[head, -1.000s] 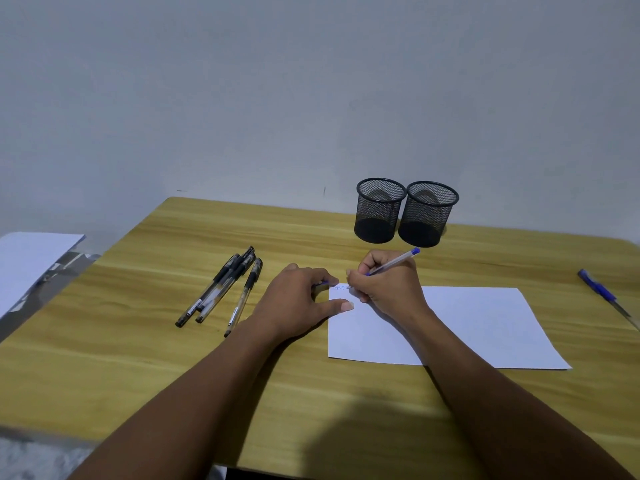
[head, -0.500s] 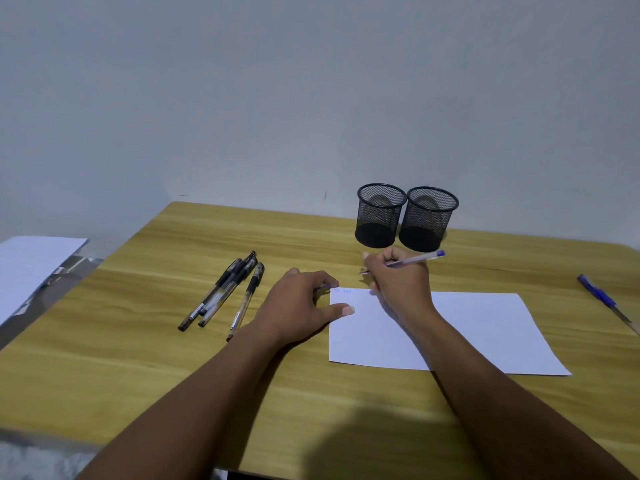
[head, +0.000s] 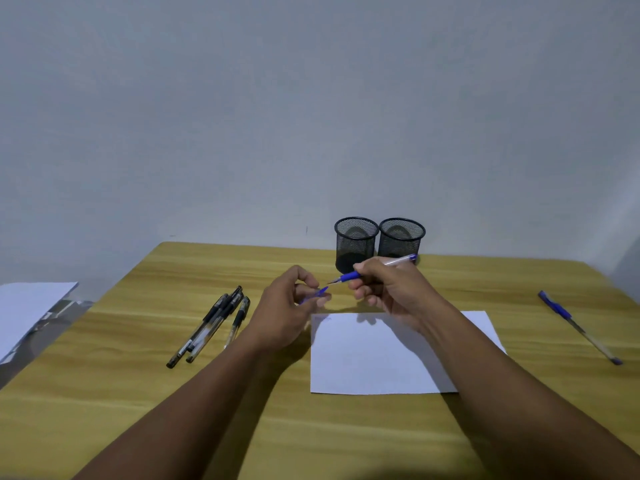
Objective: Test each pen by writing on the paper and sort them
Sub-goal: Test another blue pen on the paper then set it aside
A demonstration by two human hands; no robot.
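Note:
My right hand [head: 391, 289] grips a blue pen [head: 349, 276] above the paper, its uncapped tip pointing left. My left hand [head: 291, 306] holds the pen's blue cap [head: 320, 292] between its fingers, just left of the tip and a little below it. The white paper [head: 374, 358] lies on the wooden table under both hands, with a faint scribble at its top left corner. Three black pens [head: 214, 320] lie together to the left. Another blue pen [head: 578, 325] lies at the far right. Two black mesh cups [head: 356, 244] [head: 401, 237] stand side by side behind my hands.
The wooden table [head: 138, 393] ends at a grey wall behind the cups. A white sheet [head: 24, 310] rests on something off the table's left edge.
My right hand lifted the blue pen off the paper and turned it level. My left hand rose from the table with the blue cap, close to the pen's tip.

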